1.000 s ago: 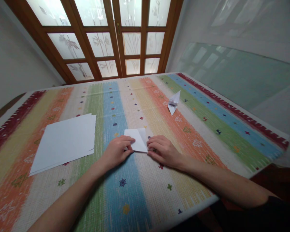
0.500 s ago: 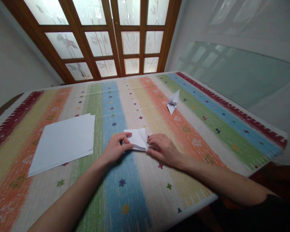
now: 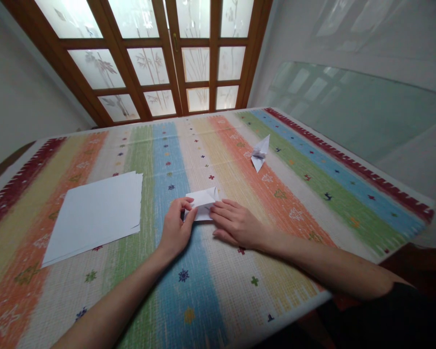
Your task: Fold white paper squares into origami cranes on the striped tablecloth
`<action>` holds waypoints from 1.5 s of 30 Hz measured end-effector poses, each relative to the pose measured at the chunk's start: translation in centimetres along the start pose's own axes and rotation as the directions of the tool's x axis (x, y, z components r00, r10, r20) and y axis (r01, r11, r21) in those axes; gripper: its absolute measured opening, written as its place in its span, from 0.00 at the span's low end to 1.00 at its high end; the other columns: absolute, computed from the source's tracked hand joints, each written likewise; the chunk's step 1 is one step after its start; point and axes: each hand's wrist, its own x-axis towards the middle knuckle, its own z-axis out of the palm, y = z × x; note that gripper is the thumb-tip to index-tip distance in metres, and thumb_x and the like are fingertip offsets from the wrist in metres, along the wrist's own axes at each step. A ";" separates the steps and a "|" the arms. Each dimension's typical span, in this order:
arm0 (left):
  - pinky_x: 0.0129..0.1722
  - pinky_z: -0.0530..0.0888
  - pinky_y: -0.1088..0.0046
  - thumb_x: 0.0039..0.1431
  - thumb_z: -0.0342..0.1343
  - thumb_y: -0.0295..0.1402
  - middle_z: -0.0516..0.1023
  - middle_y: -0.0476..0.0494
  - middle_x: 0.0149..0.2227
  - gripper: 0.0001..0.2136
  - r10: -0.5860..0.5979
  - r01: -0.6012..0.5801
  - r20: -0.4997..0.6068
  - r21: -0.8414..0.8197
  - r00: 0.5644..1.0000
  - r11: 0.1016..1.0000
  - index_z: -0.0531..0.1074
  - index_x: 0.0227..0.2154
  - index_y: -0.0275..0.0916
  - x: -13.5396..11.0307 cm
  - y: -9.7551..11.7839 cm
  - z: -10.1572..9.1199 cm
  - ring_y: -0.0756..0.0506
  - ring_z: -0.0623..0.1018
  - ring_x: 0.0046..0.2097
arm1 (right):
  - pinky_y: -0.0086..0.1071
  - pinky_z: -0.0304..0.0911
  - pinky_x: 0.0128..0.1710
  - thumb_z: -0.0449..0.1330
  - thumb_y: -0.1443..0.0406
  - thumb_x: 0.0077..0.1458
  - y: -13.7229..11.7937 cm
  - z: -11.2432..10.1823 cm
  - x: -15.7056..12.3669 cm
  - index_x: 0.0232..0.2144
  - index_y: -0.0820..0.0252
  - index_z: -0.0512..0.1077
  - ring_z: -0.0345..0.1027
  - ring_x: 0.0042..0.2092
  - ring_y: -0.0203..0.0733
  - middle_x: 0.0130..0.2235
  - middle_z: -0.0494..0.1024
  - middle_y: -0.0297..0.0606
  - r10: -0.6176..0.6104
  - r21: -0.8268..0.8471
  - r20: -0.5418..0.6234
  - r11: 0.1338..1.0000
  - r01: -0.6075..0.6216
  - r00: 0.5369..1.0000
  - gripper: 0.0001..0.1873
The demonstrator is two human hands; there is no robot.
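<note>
A small folded sheet of white paper [image 3: 202,197] lies on the striped tablecloth in front of me, its upper layer lifted in a flap. My left hand [image 3: 178,220] pinches the paper's left side between thumb and forefinger. On the right side, my right hand [image 3: 236,223] lies with fingers stretched out, its fingertips resting on the lower layer and right edge. Part of the paper is hidden beneath the fingers of both hands.
To the left lies a stack of white paper sheets [image 3: 94,213]. A folded white paper figure [image 3: 260,153] with pointed ends stands farther off at the right. The striped tablecloth [image 3: 183,300] covers the table, and wooden doors with glass panes [image 3: 178,63] rise behind it.
The paper's near layer has been lifted and folded away from me. My right hand has moved left onto the paper, and my left thumb has shifted slightly up.
</note>
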 end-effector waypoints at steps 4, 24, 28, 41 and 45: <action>0.52 0.69 0.52 0.66 0.48 0.36 0.75 0.39 0.46 0.06 0.104 -0.110 0.059 0.115 0.993 0.987 0.63 0.33 0.42 -0.2 0.2 -0.3 0.41 0.73 0.49 | 0.47 0.65 0.51 0.51 0.50 0.64 0.3 0.5 1.4 0.46 0.66 0.71 0.70 0.50 0.52 0.48 0.76 0.54 -0.023 0.093 0.197 0.996 0.005 0.980 0.25; 0.63 0.59 0.46 0.37 0.70 0.53 0.57 0.27 0.67 0.56 0.165 -0.219 0.535 0.039 0.829 0.975 0.48 0.68 0.41 4.6 -5.0 -4.6 0.29 0.62 0.66 | 0.52 0.59 0.54 0.56 0.32 0.45 -0.2 2.0 5.6 0.59 0.73 0.62 0.64 0.54 0.63 0.58 0.69 0.61 0.040 -0.058 0.288 0.998 -0.024 0.957 0.56; 0.62 0.59 0.46 0.40 0.69 0.54 0.62 0.28 0.64 0.55 0.130 -0.175 0.516 0.040 0.847 0.984 0.48 0.68 0.41 5.2 -5.0 -4.5 0.30 0.65 0.64 | 0.51 0.59 0.55 0.58 0.34 0.46 0.4 1.6 5.6 0.59 0.70 0.63 0.65 0.55 0.61 0.58 0.69 0.59 0.021 -0.008 0.292 1.000 -0.020 0.956 0.53; 0.63 0.57 0.44 0.37 0.68 0.58 0.63 0.30 0.64 0.56 0.115 -0.172 0.566 0.047 0.816 0.984 0.51 0.67 0.42 5.0 -5.0 -4.6 0.29 0.65 0.63 | 0.51 0.55 0.61 0.60 0.40 0.51 2.3 2.6 5.7 0.59 0.69 0.61 0.57 0.62 0.59 0.60 0.66 0.59 -0.131 0.183 0.202 0.979 0.094 0.971 0.47; 0.62 0.59 0.44 0.38 0.67 0.59 0.63 0.30 0.64 0.54 0.143 -0.222 0.551 0.078 0.822 0.972 0.52 0.66 0.43 4.9 -5.2 -4.4 0.29 0.65 0.63 | 0.51 0.53 0.62 0.60 0.39 0.50 2.2 2.4 5.3 0.61 0.69 0.58 0.55 0.64 0.60 0.62 0.64 0.58 -0.124 0.169 0.175 0.981 0.094 0.977 0.49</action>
